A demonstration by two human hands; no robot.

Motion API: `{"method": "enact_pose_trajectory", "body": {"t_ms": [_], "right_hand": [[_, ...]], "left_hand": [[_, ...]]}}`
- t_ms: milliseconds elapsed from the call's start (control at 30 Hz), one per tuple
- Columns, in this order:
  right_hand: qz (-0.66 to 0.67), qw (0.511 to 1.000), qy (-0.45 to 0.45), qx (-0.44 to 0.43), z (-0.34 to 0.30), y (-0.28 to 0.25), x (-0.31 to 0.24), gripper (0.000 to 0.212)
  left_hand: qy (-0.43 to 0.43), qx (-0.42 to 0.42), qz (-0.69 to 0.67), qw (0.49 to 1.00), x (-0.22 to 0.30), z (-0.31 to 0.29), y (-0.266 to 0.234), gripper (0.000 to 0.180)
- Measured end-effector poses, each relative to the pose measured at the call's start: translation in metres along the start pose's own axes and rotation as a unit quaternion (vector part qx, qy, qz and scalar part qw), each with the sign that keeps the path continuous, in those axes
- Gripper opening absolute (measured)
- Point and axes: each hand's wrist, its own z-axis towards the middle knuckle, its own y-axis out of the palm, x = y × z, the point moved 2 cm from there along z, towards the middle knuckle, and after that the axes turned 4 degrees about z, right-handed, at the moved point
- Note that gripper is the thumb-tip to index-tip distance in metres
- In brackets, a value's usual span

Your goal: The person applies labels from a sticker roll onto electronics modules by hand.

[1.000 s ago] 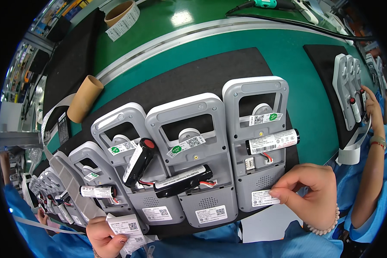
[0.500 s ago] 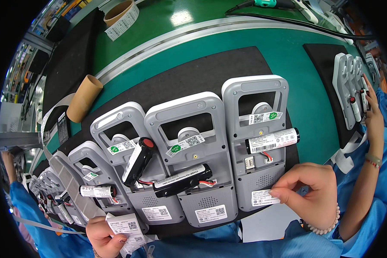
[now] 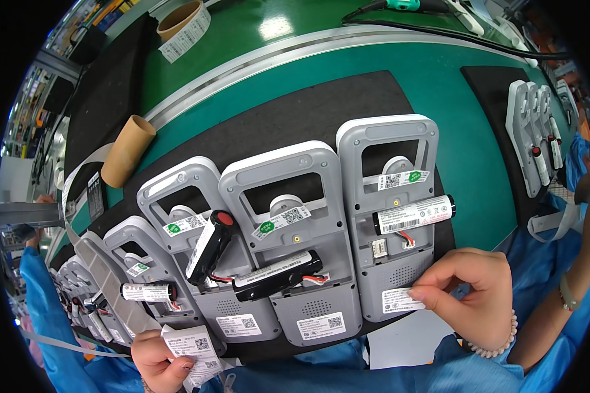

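Observation:
Between thumb and forefinger, my right hand (image 3: 475, 295) pinches the right end of a white label (image 3: 396, 300). That label lies against the lower back of the rightmost grey handheld device (image 3: 372, 281), below its speaker holes. A black-and-white cylindrical battery (image 3: 416, 215) rests across this device, with red and black wires running to a socket. At the lower left my left hand (image 3: 158, 361) grips a folded strip of printed labels (image 3: 193, 347). The middle device (image 3: 285, 236) carries a similar label at its bottom, and a wired battery (image 3: 278, 274) lies across it.
More devices stretch left in a row on a black mat (image 3: 295, 108); a battery (image 3: 210, 247) leans on one. Behind them are a cardboard tube (image 3: 128, 150) and a label roll (image 3: 180, 23). At right, a co-worker's arm (image 3: 564, 308) is beside another group of devices (image 3: 531, 141).
My hands and the label hardly move. The co-worker's hand at right has drawn away from the devices there. At far left, another person's hand and sleeve have shifted.

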Motion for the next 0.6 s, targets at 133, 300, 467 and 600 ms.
{"method": "enact_pose_trajectory", "body": {"t_ms": [133,300,467,600], "right_hand": [[-0.011,1.000,-0.002,0.003,0.000,0.000,-0.001,0.009],[-0.050,0.998,-0.043,0.015,-0.003,0.003,-0.006,0.011],[-0.366,0.888,-0.264,0.083,-0.015,0.018,-0.009,0.025],[-0.323,0.909,-0.083,0.250,-0.021,0.023,-0.009,0.046]], "left_hand": [[0.002,0.002,0.000,1.000,0.003,0.001,0.001,0.048],[0.000,0.003,-0.002,1.000,0.011,-0.002,0.000,0.046],[0.003,-0.016,-0.052,0.999,0.000,0.006,0.010,0.041],[-0.001,-0.022,-0.063,0.998,-0.003,0.003,-0.002,0.035]]}}
